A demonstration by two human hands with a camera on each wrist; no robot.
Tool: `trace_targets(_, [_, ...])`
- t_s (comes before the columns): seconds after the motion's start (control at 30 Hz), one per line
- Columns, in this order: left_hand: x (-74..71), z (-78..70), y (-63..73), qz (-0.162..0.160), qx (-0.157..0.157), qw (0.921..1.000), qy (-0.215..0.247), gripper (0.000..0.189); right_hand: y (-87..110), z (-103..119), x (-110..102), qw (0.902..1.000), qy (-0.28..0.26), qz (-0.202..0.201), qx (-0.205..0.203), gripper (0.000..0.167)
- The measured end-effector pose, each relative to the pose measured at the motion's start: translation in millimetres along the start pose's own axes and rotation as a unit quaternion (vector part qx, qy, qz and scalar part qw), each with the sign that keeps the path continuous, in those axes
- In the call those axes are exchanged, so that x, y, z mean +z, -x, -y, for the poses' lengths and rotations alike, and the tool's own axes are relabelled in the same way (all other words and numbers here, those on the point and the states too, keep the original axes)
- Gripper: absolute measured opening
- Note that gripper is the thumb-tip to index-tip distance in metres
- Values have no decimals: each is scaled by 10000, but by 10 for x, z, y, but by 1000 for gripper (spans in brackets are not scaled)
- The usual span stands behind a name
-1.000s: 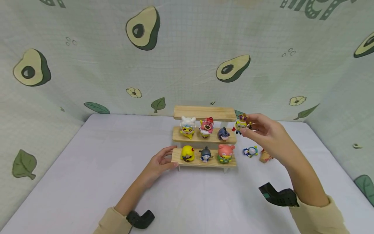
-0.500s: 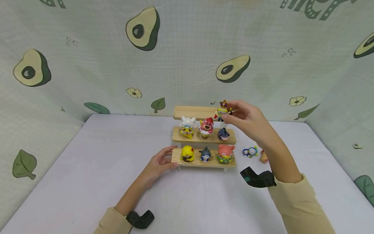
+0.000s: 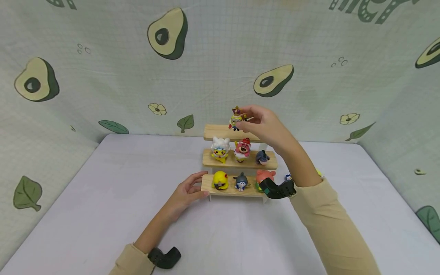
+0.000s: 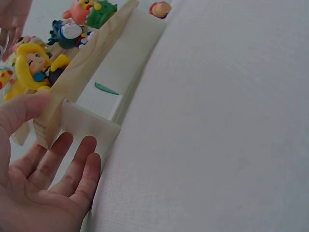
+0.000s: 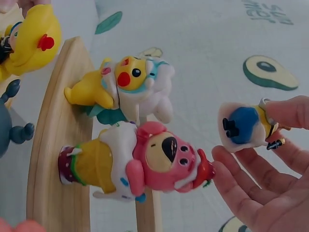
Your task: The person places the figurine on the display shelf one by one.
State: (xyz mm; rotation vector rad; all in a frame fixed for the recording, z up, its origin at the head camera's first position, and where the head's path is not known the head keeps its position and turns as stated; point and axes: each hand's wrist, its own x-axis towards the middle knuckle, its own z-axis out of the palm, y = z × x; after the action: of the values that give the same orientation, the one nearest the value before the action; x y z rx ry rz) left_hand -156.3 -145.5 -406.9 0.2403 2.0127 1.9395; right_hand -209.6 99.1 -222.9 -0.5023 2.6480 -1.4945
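My right hand [image 3: 266, 124] pinches a crowned yellow Minion figurine [image 3: 235, 119] between thumb and fingers, over the top board of a three-tier wooden display shelf [image 3: 216, 131]. Seen from the right wrist, the Minion's blue bottom and black feet [image 5: 231, 128] face the shelf. At the shelf's left end, my left hand [image 3: 187, 193] grips the lowest board, thumb on the wood and fingers under it by the white side support [image 4: 89, 121]. The middle board carries a white-hooded Pikachu figurine [image 3: 220, 149], a pink bear figurine [image 3: 242, 150] and a small blue-grey donkey figurine [image 3: 262, 157].
Standing on the lowest board are a yellow-hooded figurine [image 3: 220, 180], a dark-hooded figurine [image 3: 241, 181] and a pink figurine [image 3: 264, 175], the last partly behind the right wrist camera. A small blue figurine [image 3: 288, 177] lies right of the shelf, mostly hidden by the right forearm.
My right hand has carried the Minion figurine up and left, from beside the shelf's right end to over the top board. The left hand has stayed at the lowest board.
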Motion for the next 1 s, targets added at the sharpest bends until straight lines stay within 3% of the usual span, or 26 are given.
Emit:
trace_targets(0.37, [2,-11,-2,-24,-33,10000,-26,64,-321,0,160,9990,227,331,194,47])
trace_targets(1.0, [6,-3,-3,-21,-20,10000,-25,64,-545,-71,272,9955,-18,733,606,42])
